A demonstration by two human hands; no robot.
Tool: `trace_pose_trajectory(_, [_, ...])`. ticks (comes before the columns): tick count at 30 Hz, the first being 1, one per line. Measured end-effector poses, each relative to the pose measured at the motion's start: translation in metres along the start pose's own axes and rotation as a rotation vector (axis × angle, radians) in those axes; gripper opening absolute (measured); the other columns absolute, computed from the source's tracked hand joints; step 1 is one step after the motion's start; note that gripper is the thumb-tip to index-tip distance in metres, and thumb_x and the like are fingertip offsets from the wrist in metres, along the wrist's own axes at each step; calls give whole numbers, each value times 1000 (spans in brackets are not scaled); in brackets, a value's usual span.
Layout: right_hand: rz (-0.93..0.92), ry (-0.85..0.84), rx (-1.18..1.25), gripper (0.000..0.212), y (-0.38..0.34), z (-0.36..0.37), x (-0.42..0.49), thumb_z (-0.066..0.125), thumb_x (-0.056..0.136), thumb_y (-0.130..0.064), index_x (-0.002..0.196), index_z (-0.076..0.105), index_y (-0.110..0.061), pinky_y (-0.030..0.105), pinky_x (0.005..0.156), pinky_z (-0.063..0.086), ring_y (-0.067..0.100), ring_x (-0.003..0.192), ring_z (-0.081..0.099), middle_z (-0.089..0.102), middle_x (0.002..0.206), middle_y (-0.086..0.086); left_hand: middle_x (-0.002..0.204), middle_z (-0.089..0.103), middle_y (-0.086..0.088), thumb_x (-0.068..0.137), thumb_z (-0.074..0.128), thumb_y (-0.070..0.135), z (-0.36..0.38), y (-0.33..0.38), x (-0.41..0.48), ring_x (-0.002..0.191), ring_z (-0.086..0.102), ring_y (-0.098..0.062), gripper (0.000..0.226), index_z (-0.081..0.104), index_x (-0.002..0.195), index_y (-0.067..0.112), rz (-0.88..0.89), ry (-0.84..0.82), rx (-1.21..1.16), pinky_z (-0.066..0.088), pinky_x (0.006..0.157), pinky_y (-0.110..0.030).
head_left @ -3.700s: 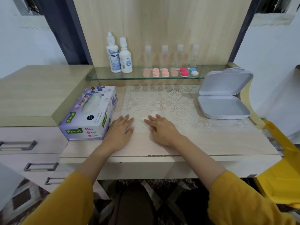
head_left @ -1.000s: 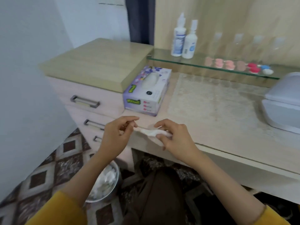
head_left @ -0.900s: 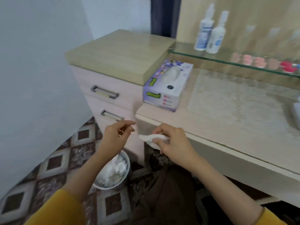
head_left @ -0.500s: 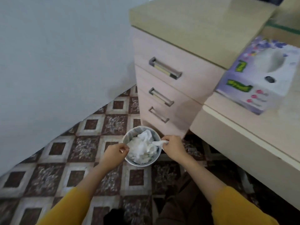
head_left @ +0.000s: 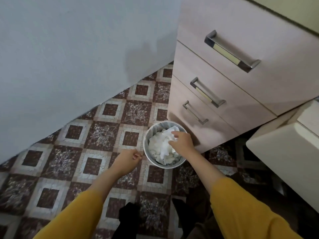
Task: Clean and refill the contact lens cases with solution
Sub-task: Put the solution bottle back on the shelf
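Observation:
My right hand (head_left: 182, 143) hovers over a small round metal bin (head_left: 146, 153) on the floor, with its fingers spread loosely just above the crumpled white tissues (head_left: 161, 147) that fill it. One tissue tip (head_left: 170, 131) sticks up right beside the thumb; no finger plainly pinches it. My left hand (head_left: 128, 158) hangs left of the bin's rim, loosely curled and holding nothing. The lens cases and the solution bottles are out of view.
A drawer unit (head_left: 224, 94) with three metal handles stands right behind the bin. The desk's front edge (head_left: 283, 157) juts out at the right. A pale wall (head_left: 69, 57) closes off the left. The patterned tile floor (head_left: 96, 135) surrounds the bin.
I have turned from the desk down to the floor. My right hand carried the used tissue over the bin and its fingers have loosened above the pile. My left hand came alongside.

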State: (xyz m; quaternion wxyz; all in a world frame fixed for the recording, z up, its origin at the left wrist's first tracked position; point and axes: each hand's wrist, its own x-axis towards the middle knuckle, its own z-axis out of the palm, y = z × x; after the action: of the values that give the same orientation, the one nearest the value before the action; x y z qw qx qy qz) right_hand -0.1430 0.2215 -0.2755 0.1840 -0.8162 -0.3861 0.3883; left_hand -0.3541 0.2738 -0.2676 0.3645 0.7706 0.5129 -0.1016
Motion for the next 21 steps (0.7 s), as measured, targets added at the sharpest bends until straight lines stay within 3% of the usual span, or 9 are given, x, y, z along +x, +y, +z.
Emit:
trace_pose_trajectory(7, [16, -143, -89, 53, 15, -1, -7, 60, 87, -25, 136, 44, -13, 33, 103, 37, 26, 125, 44, 42, 141, 12, 108, 65, -5, 93, 49, 25, 4, 9, 1, 96, 58, -16, 26, 62, 110, 10, 16, -37, 5, 43, 78, -24])
trace_pose_trajectory(12, [3, -116, -95, 51, 17, -11, -21, 61, 86, -27, 134, 47, -14, 34, 101, 40, 25, 123, 46, 47, 137, 10, 107, 66, -7, 92, 49, 26, 0, 17, -2, 95, 60, -17, 26, 63, 108, 10, 37, -39, -2, 48, 82, -30])
trace_pose_trajectory(21, [-112, 2, -68, 46, 1, -45, -81, 62, 83, -33, 125, 57, -15, 29, 99, 40, 20, 118, 51, 57, 129, 5, 103, 68, -4, 91, 51, 27, -33, 64, -35, 90, 61, -15, 23, 66, 103, 15, 171, 53, 25, 46, 77, -26])
